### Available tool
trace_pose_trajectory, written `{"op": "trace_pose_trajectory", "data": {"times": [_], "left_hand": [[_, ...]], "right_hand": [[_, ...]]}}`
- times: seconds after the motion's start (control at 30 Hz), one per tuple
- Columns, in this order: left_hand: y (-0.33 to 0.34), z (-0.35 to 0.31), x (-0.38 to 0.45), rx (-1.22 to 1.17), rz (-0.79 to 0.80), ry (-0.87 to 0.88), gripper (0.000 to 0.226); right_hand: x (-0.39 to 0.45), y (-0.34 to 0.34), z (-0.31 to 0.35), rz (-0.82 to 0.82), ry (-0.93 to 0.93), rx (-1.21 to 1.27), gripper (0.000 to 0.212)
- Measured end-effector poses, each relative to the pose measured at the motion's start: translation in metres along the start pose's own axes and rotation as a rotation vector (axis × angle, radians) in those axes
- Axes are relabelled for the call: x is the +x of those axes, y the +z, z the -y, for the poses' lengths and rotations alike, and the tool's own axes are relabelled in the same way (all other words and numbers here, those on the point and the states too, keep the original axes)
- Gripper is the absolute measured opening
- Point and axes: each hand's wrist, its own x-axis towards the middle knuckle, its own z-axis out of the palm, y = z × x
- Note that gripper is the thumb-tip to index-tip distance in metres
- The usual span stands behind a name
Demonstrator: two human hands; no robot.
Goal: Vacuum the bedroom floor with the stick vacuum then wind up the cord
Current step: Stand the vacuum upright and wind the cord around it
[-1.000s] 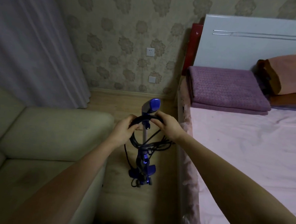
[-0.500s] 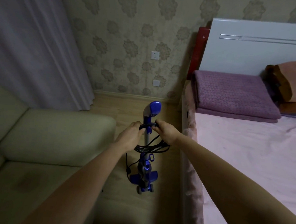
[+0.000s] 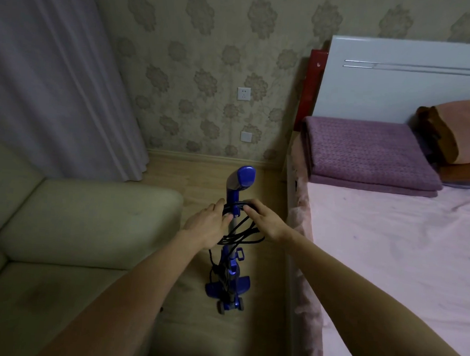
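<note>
- A person stands a blue stick vacuum (image 3: 234,243) upright on the wood floor (image 3: 260,330), in the gap between a pale sofa (image 3: 88,224) and a bed (image 3: 388,256), with 2 hands at the hook just below the handle.
- The black cord (image 3: 241,234) hangs in loose loops from that upper hook, sagging beside the tube; a strand trails down toward the vacuum's base.
- The left hand (image 3: 209,221) lies nearly flat, fingers extended, its fingertips touching the cord at the hook.
- The right hand (image 3: 264,221) is loosely curled over the top of the loops; whether it truly grips them cannot be told from here.
- The winding looks close to done. To finish well, the loops probably need seating fully behind the hook, then tucking under the lower catch so they stop sagging.
- One hand steadying the tube would likely keep the narrow base from tipping toward the bed.
</note>
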Motion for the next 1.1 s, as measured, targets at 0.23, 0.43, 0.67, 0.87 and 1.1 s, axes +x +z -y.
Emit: {"op": "trace_pose_trajectory", "data": {"times": [0.23,0.43,0.67,0.87,1.1], "left_hand": [[-0.074,-0.023,-0.016,-0.370,0.086,-0.179,0.042],[-0.119,-0.058,-0.056,-0.868,0.052,-0.324,0.037],[-0.136,-0.099,-0.058,-0.943,0.112,-0.364,0.017],[-0.139,-0.099,-0.058,-0.893,0.180,-0.470,0.016],[-0.099,-0.113,-0.087,-0.877,0.523,-0.502,0.020]], "right_hand": [[-0.022,-0.030,0.023,-0.123,0.123,0.155,0.043],[-0.056,-0.071,0.059,-0.086,0.261,0.437,0.039],[-0.056,-0.071,0.109,0.136,0.237,0.449,0.051],[-0.058,-0.079,0.129,0.371,0.440,0.472,0.041],[-0.101,-0.033,0.128,0.422,0.733,0.170,0.025]]}}
